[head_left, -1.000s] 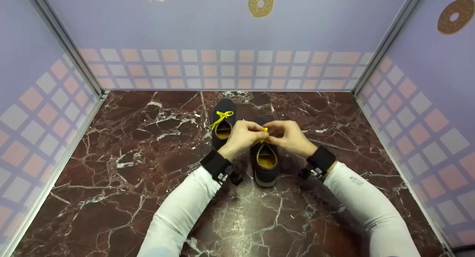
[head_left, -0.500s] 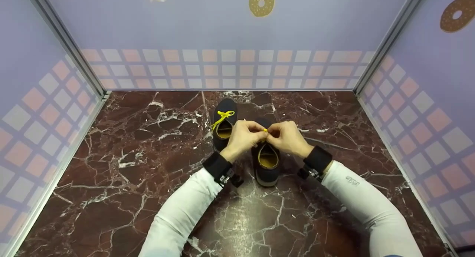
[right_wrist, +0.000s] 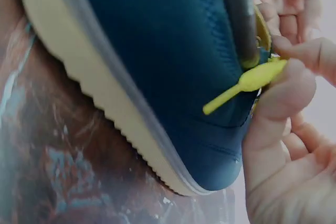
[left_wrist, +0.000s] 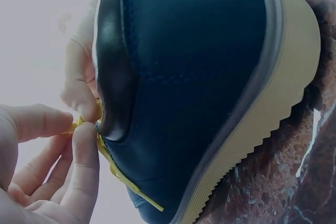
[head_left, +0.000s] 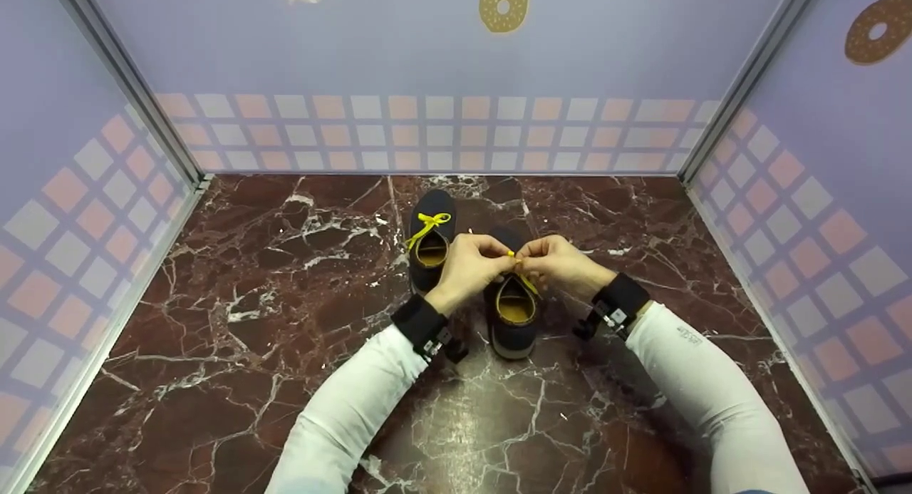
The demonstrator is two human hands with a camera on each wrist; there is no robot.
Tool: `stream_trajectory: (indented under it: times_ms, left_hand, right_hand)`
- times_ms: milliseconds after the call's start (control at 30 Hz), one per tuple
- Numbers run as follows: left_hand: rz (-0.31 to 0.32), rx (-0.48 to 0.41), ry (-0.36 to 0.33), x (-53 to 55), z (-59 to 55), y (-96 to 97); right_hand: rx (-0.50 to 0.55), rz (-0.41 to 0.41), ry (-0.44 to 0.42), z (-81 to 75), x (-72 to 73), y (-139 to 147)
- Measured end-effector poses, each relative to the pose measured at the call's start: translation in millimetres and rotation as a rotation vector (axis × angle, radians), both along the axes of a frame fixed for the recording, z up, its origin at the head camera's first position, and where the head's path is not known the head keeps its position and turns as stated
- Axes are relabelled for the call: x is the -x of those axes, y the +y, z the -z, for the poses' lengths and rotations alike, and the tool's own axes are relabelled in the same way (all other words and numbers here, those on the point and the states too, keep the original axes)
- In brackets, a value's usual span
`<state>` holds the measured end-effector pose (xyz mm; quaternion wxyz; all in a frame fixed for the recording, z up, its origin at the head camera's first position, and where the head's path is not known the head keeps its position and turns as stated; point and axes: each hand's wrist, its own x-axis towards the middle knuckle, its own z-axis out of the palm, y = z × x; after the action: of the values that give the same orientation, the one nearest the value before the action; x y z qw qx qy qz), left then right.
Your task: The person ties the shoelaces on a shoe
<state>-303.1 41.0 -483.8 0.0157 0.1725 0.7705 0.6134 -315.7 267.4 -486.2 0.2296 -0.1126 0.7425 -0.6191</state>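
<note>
Two dark shoes with yellow laces stand on the floor. Over the front of the nearer shoe (head_left: 513,341), both hands meet at its lace. My left hand (head_left: 470,269) pinches the yellow lace between thumb and finger, and a bit of yellow pokes up at the fingertips. My right hand (head_left: 563,266) pinches the lace too, fingertips almost against the left ones. In the right wrist view a lace end (right_wrist: 257,77) sticks out from the right thumb and finger. Another lace end (left_wrist: 134,184) hangs along the shoe's side in the left wrist view. The fingers hide the knot area.
The other shoe (head_left: 433,203) stands to the left and slightly farther away, with its lace tied in a bow (head_left: 431,223). Marbled dark red floor (head_left: 285,323) surrounds both. Pale purple panels with a checked band (head_left: 456,130) enclose the back and sides.
The yellow loop above the fingertips has shrunk to a small bit. My right hand has turned and shifted slightly, and a lace end now shows below it. The shoes have stayed put.
</note>
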Motion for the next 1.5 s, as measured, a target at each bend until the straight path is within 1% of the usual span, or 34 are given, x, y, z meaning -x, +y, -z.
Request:
stream_trajectory:
  times_ms: [67,133,167,233,300,367,467,567,633,767,800,867,1000,1033,1133,1233,1300,1367,1500]
  left_hand:
    - [0.003,0.012,0.025,0.8,1.5,-0.5]
    - [-0.005,0.028,0.049,4.2,6.9,-0.5]
    - [-0.014,0.041,0.073,6.5,11.1,-0.1]
    - [-0.028,0.070,0.108,8.5,14.9,0.2]
    - [-0.043,0.111,0.150,9.0,16.2,1.0]
    - [-0.057,0.156,0.190,6.6,12.9,1.8]
    - [-0.079,0.204,0.229,2.0,7.5,3.3]
    - [-0.093,0.241,0.273,-2.0,5.5,5.2]
    - [-0.090,0.267,0.311,-4.9,3.8,5.7]
    - [-0.071,0.278,0.381,-6.2,6.9,6.4]
    - [-0.072,0.275,0.411,-3.7,11.8,6.6]
    - [-0.064,0.278,0.444,-4.0,13.2,6.7]
    - [-0.064,0.286,0.510,-4.6,14.8,6.8]
    - [-0.056,0.293,0.509,-7.5,10.8,6.7]
    - [-0.054,0.306,0.536,-8.3,11.3,6.7]
    - [-0.053,0.316,0.548,-9.0,11.5,7.5]
    - [-0.052,0.315,0.546,-9.0,11.3,8.0]
    - [-0.052,0.311,0.540,-8.5,10.8,8.5]
    - [-0.055,0.288,0.513,-7.0,11.4,8.9]
  right_hand:
    - [0.076,0.003,-0.105,-1.3,0.2,2]
    - [0.131,0.015,-0.194,-2.5,0.8,4]
    - [0.145,0.017,-0.221,-2.7,1.4,4]
    - [0.148,0.013,-0.251,-3.3,2.0,5]
    - [0.134,-0.002,-0.259,-3.5,2.4,4]
    - [0.119,-0.014,-0.254,-3.7,2.3,4]
    - [0.110,-0.017,-0.254,-3.7,2.8,4]
    - [0.111,-0.028,-0.269,-3.1,4.3,5]
    - [0.113,-0.039,-0.288,-2.1,5.8,6]
    - [0.117,-0.054,-0.330,-0.3,8.6,8]
    - [0.117,-0.055,-0.340,0.0,9.0,8]
    - [0.124,-0.052,-0.354,0.1,9.5,8]
    - [0.141,-0.028,-0.366,-0.3,9.5,7]
    - [0.147,-0.017,-0.370,-0.4,9.5,6]
    - [0.153,0.002,-0.381,0.1,9.8,5]
    - [0.143,-0.014,-0.361,-0.5,9.9,6]
    - [0.122,-0.043,-0.315,-1.7,9.5,7]
    - [0.092,-0.070,-0.243,-2.8,9.0,8]
    - [0.001,-0.098,-0.067,-1.8,8.2,11]
